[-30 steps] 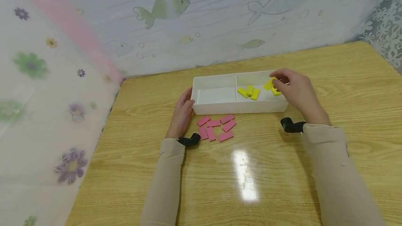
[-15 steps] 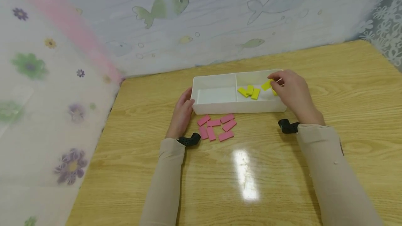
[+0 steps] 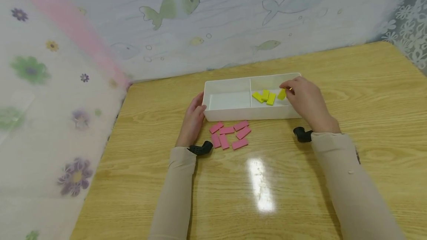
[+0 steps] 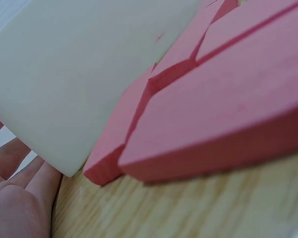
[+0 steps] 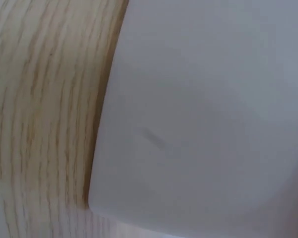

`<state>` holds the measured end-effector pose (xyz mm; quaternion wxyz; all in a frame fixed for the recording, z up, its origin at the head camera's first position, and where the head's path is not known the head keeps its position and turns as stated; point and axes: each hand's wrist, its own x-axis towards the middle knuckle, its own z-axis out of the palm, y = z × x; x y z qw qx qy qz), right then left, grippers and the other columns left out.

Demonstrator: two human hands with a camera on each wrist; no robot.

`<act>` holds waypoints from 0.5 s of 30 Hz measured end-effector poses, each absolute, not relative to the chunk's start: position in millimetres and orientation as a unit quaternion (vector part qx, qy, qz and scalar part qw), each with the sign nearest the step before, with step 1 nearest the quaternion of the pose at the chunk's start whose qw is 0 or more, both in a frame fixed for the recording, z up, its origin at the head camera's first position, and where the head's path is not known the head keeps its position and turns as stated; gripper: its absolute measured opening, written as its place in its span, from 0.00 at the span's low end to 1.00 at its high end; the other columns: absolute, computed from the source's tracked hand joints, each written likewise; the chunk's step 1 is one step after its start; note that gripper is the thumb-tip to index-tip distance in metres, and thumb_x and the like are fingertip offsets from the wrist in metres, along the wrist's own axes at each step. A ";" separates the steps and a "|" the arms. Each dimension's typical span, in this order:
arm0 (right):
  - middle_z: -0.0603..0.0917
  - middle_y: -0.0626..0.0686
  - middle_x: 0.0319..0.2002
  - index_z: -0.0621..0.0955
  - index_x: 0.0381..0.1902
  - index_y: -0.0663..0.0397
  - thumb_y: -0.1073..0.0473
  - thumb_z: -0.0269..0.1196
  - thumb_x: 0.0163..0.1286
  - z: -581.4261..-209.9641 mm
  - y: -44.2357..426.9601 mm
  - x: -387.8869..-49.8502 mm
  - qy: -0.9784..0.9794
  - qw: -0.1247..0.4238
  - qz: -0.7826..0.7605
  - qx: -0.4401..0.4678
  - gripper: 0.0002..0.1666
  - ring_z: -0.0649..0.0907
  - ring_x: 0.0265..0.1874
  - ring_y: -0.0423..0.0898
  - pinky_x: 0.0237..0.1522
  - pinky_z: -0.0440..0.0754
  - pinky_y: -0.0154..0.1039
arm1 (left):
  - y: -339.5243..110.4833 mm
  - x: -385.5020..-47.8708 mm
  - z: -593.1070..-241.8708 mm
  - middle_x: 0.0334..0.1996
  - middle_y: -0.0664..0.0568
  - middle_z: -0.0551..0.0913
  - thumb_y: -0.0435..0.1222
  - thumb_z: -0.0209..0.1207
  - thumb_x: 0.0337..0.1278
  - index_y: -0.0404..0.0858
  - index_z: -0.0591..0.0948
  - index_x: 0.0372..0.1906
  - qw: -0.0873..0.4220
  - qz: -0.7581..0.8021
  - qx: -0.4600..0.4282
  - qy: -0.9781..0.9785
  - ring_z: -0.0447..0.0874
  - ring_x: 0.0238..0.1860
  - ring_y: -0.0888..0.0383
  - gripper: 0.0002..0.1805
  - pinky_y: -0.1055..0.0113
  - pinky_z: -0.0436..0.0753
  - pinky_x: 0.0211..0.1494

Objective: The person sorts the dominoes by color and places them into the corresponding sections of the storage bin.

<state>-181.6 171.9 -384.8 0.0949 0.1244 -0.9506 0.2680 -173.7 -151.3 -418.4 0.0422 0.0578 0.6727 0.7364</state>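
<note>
A white two-compartment box (image 3: 230,115) stands on the table. My left hand (image 3: 192,119) holds its left end, with the thumb at the near corner; in the left wrist view part of that hand (image 4: 20,198) shows beside the box wall (image 4: 74,74). Over the right compartment, my right hand (image 3: 308,101) pinches a yellow block (image 3: 281,94) between thumb and fingers, which partly hide it. Several yellow blocks (image 3: 265,95) lie left of it, against the divider. The right wrist view shows only the box's outer wall (image 5: 198,119) and table.
Several pink blocks (image 3: 240,144) lie loosely in front of the box's left half, close to the left wrist. The wooden table (image 3: 150,95) meets a wall painted with fish (image 3: 180,6) at the back. The left compartment (image 3: 228,100) shows a bare floor.
My right hand has moved left within the right compartment, and the yellow block at its fingertips has shifted left and turned. The left hand and the pink blocks have stayed put.
</note>
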 end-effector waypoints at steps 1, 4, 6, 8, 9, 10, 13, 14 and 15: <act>0.77 0.60 0.39 0.80 0.43 0.61 0.68 0.54 0.63 -385.4 171.3 -181.6 -0.951 0.098 0.265 0.126 0.12 0.75 0.34 0.53 0.34 0.72 0.46 | -151.4 -173.7 -418.5 0.66 0.51 0.56 0.32 0.41 0.63 0.40 0.57 0.67 0.043 0.738 0.059 0.671 0.55 0.65 0.53 0.26 0.59 0.58 0.63; 0.77 0.60 0.39 0.81 0.42 0.61 0.68 0.54 0.62 -386.8 169.6 -181.4 -0.951 0.109 0.259 0.129 0.12 0.75 0.34 0.53 0.33 0.73 0.46 | -151.9 -174.6 -419.7 0.66 0.51 0.56 0.32 0.41 0.63 0.41 0.57 0.67 0.042 0.743 0.063 0.665 0.54 0.65 0.53 0.26 0.58 0.57 0.64; 0.77 0.60 0.39 0.81 0.42 0.61 0.68 0.54 0.62 -387.4 168.3 -181.1 -0.951 0.113 0.257 0.129 0.12 0.75 0.34 0.53 0.34 0.73 0.46 | -153.0 -176.8 -423.4 0.66 0.51 0.56 0.32 0.41 0.63 0.42 0.58 0.67 0.041 0.746 0.066 0.662 0.54 0.65 0.53 0.26 0.58 0.57 0.64; 0.77 0.60 0.39 0.81 0.41 0.61 0.68 0.54 0.62 -388.3 167.1 -180.7 -0.951 0.115 0.255 0.131 0.12 0.76 0.35 0.54 0.35 0.73 0.47 | -153.8 -178.1 -426.1 0.66 0.51 0.55 0.32 0.41 0.63 0.42 0.58 0.66 0.040 0.749 0.066 0.658 0.54 0.65 0.52 0.26 0.58 0.57 0.64; 0.77 0.60 0.39 0.81 0.41 0.61 0.68 0.54 0.62 -388.9 166.8 -180.5 -0.951 0.116 0.256 0.131 0.12 0.76 0.35 0.54 0.35 0.73 0.47 | -154.5 -179.3 -428.5 0.66 0.51 0.56 0.32 0.42 0.63 0.43 0.59 0.66 0.039 0.750 0.064 0.657 0.54 0.65 0.52 0.26 0.58 0.58 0.64; 0.77 0.60 0.39 0.81 0.42 0.61 0.68 0.54 0.62 -389.0 166.4 -180.2 -0.951 0.116 0.256 0.130 0.12 0.76 0.35 0.54 0.35 0.73 0.47 | -155.3 -180.5 -430.9 0.66 0.51 0.56 0.32 0.42 0.63 0.43 0.60 0.66 0.037 0.751 0.061 0.656 0.55 0.65 0.53 0.26 0.58 0.58 0.63; 0.77 0.60 0.38 0.81 0.42 0.61 0.68 0.54 0.62 -389.9 165.8 -179.4 -0.951 0.123 0.256 0.126 0.13 0.75 0.34 0.54 0.34 0.73 0.47 | -155.7 -181.2 -432.6 0.66 0.53 0.57 0.33 0.43 0.63 0.45 0.61 0.65 0.034 0.748 0.056 0.660 0.56 0.64 0.55 0.25 0.60 0.59 0.63; 0.76 0.61 0.38 0.81 0.42 0.62 0.68 0.53 0.62 -390.2 165.5 -179.1 -0.950 0.123 0.258 0.123 0.13 0.75 0.34 0.54 0.34 0.73 0.47 | -156.6 -182.1 -435.0 0.65 0.53 0.57 0.33 0.43 0.62 0.45 0.61 0.65 0.033 0.748 0.054 0.660 0.56 0.64 0.56 0.25 0.60 0.59 0.63; 0.76 0.61 0.38 0.81 0.42 0.62 0.69 0.53 0.62 -390.5 165.1 -178.9 -0.950 0.124 0.258 0.121 0.13 0.75 0.33 0.54 0.33 0.72 0.47 | -156.7 -181.6 -434.6 0.65 0.53 0.57 0.33 0.43 0.62 0.45 0.61 0.65 0.033 0.746 0.053 0.663 0.56 0.64 0.56 0.25 0.60 0.59 0.63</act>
